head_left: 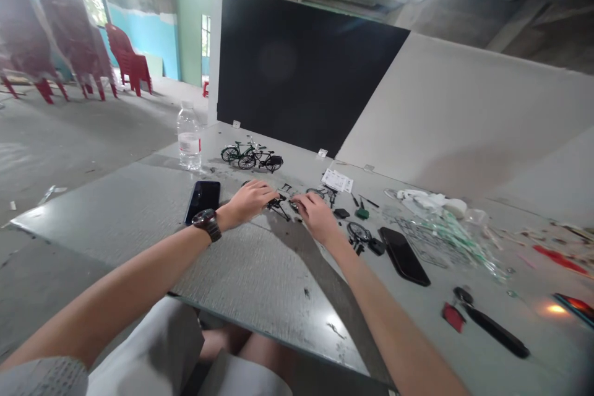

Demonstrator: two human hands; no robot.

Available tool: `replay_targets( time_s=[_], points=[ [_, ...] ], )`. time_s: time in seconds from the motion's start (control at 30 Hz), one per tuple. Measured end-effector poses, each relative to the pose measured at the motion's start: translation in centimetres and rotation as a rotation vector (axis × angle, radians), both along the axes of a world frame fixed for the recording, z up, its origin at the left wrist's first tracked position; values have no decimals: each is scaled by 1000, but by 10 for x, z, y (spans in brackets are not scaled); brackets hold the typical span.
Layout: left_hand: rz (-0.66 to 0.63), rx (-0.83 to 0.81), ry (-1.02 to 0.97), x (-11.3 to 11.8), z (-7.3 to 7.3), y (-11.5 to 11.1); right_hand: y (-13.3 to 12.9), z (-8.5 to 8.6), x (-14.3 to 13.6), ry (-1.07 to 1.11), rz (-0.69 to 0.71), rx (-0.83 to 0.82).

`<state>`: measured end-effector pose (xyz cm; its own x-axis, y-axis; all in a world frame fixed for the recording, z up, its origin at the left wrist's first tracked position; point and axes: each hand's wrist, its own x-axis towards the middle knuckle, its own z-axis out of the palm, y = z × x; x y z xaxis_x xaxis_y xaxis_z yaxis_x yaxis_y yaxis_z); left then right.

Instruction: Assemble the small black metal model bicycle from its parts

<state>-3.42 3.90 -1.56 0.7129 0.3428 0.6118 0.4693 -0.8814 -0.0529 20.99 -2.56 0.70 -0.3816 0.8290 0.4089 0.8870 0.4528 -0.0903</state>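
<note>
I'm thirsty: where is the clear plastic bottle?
In the head view, the clear plastic bottle stands on the glossy grey table at left, beyond the blue-edged black phone and left of the green and black miniature bicycles.

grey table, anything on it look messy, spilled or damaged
The tangled, clear-and-green, plastic-looking heap beyond the black rectangular phone looks untidy: it sprawls loosely, while two small model bicycles stand upright farther left. No spilled liquid shows; small dark marks on the grey table are too unclear to identify.

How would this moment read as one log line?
left hand: holds dark bicycle part | right hand: close by, grip unclear | on table: black model bicycle, water bottle, paper sheets
</note>
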Motion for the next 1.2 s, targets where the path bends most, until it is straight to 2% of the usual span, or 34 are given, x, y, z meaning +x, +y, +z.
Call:
replay_targets(
  time_s=[0.17, 0.3, 0.43, 0.7, 1.0, 1.2],
  points=[
    [-20, 35, 28, 3, 1, -7, -12, 0, -1, -199, 28, 156],
    [-75, 63, 45, 4, 2, -10, -14, -2, -2, -342, 84, 189],
    [-91, 73, 48, 5, 0, -11, -14, -3, -5, -378, 98, 192],
    [-134, 38, 21, 4, -6, -7, -17, -1, -7, -355, 104, 151],
    [-147, -1, 37, 5, -4, -11, -12, -6, -5, -256, 165, 72],
    [-176, -3, 57, 4, 0, -14, -15, 1, -5, -128, 219, 17]
  ],
)
